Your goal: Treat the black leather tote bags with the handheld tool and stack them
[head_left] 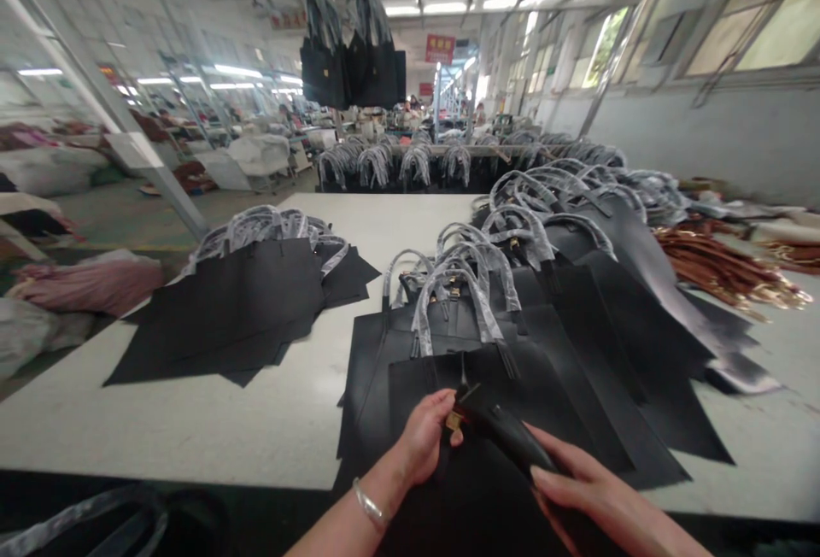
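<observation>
Near the front edge, a black bag panel (474, 489) lies before me with a gold clasp (455, 422) at its upper middle. My left hand (426, 433), a silver bangle at its wrist, is closed at the narrow black strap beside that clasp. In my right hand (570, 476) is a long black hand tool (506, 436), its fingers wrapped round the rear part. The tool's front end points up and left and reaches the clasp area; its exact kind and contact are unclear. Right behind are stacked black bags (375, 369) with plastic-wrapped handles (458, 284).
On the left of the pale table (301, 420) lies another pile of black bags (237, 301). More bags (634, 284) overlap on the right, beside brown straps (717, 262) with gold hardware. Black bags (352, 70) hang overhead beyond the table. A slanted metal post (154, 168) stands left.
</observation>
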`<state>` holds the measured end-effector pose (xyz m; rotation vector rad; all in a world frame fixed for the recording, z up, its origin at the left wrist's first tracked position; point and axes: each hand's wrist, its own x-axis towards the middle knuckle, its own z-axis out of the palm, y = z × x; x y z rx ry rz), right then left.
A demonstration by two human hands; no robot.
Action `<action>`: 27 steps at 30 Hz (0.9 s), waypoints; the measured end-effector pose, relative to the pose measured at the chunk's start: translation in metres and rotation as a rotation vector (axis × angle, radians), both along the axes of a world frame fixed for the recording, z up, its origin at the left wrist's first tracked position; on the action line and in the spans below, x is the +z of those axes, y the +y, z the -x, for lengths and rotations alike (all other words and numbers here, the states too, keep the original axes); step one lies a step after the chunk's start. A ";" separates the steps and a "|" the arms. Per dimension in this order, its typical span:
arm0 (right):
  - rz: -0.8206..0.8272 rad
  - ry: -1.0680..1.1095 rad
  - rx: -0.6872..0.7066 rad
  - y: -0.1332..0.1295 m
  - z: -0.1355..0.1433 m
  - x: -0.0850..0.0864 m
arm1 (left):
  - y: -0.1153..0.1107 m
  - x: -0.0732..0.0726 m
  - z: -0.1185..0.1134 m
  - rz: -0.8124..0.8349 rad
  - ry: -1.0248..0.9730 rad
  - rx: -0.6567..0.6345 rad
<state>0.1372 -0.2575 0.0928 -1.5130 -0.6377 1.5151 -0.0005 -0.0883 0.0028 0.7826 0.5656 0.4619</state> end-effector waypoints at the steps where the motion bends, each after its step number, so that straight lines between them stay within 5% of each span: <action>1: -0.004 0.010 0.004 0.000 0.000 0.000 | -0.002 0.000 0.000 0.011 -0.006 -0.008; 6: -0.008 -0.004 -0.103 0.001 -0.003 0.003 | -0.006 0.001 -0.001 0.051 -0.005 -0.043; 12: 0.001 0.040 -0.020 0.001 -0.002 0.003 | -0.011 0.001 -0.001 0.104 -0.019 -0.027; 16: -0.006 -0.073 -0.164 0.005 -0.007 0.004 | -0.017 0.004 0.000 0.166 0.002 -0.035; 21: 0.071 -0.078 -0.166 -0.015 -0.009 0.003 | -0.024 -0.002 -0.003 -0.060 0.072 0.152; 27: 0.115 -0.039 -0.072 -0.018 0.002 -0.005 | -0.029 -0.012 -0.007 -0.217 0.054 0.158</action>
